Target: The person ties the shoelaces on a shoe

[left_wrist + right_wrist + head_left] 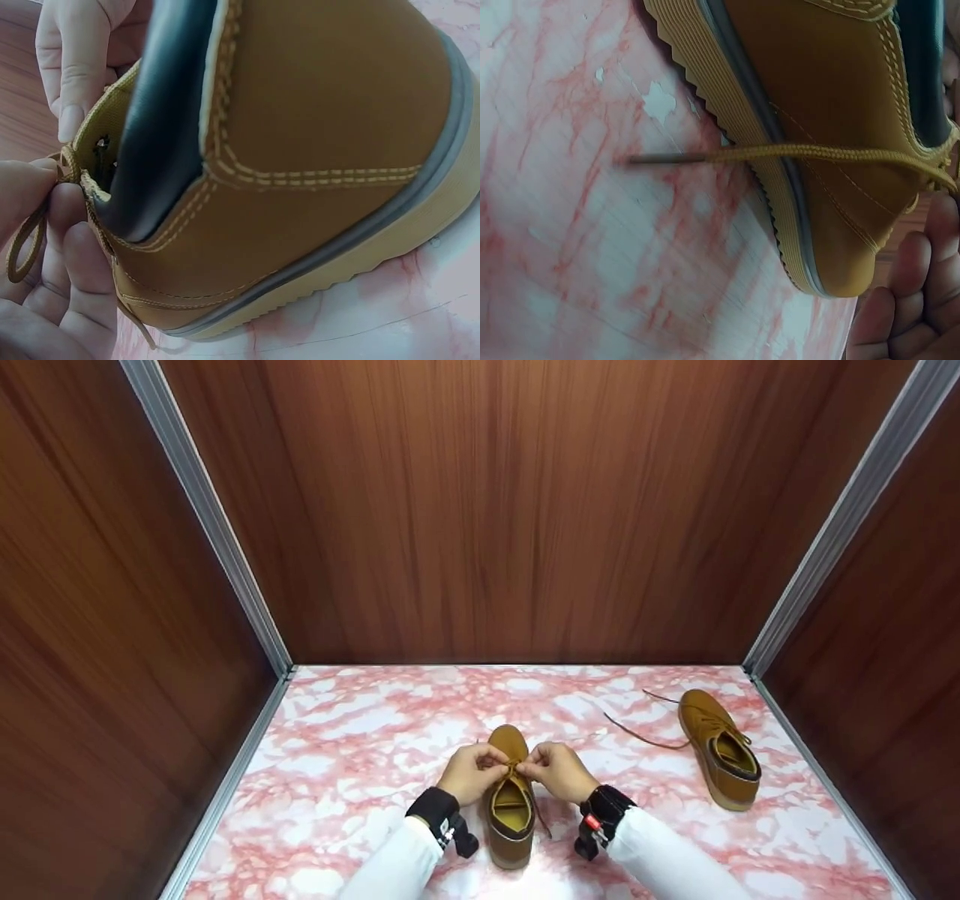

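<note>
A tan-brown lace-up shoe (511, 851) stands on the surface between both hands, its toe pointing away. My left hand (471, 772) pinches the shoelace over the tongue with thumb and forefinger; a lace loop (28, 251) hangs by its fingers in the left wrist view. Opposite it, my right hand (561, 771) pinches the lace at the same bow area, with the fingertips of both hands close together. A loose lace end (825, 153) trails down the shoe's side in the right wrist view. The knot itself is partly hidden behind fingers.
The matching shoe (733, 787) stands at the right, its laces (649, 741) spread loose to its left. The table (337, 810) has a pink and white marbled top. Wood-grain panels (517, 510) with grey metal edging (225, 536) enclose it at the back and sides.
</note>
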Available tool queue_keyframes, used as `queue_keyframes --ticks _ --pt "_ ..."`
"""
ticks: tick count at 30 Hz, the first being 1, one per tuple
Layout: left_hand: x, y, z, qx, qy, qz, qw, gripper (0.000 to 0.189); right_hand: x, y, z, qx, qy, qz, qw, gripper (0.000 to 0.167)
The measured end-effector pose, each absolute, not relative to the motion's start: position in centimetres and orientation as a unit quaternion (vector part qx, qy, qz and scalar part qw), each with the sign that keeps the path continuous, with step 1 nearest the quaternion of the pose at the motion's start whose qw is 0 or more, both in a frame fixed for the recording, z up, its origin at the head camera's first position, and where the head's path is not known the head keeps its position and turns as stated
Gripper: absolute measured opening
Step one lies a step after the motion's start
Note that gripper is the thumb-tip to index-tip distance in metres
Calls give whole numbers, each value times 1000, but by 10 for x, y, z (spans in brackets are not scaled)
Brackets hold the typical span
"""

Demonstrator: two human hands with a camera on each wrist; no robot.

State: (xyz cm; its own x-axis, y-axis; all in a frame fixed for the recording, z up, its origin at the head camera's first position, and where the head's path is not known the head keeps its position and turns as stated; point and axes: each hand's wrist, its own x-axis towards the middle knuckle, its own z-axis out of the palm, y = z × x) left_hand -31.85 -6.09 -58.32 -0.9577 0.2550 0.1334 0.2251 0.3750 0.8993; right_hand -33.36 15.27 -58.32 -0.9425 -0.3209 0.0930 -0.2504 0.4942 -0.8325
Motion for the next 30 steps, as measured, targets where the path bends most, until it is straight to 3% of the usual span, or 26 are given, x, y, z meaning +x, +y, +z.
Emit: queue_keyframes --ticks 18,30 --pt "-318 -61 -586 144 827 544 12 5 -323 160 -590 -189 826 -524 83 8" --pt "-317 -61 -586 159 824 543 9 5 -325 155 -585 -120 790 -590 121 32"
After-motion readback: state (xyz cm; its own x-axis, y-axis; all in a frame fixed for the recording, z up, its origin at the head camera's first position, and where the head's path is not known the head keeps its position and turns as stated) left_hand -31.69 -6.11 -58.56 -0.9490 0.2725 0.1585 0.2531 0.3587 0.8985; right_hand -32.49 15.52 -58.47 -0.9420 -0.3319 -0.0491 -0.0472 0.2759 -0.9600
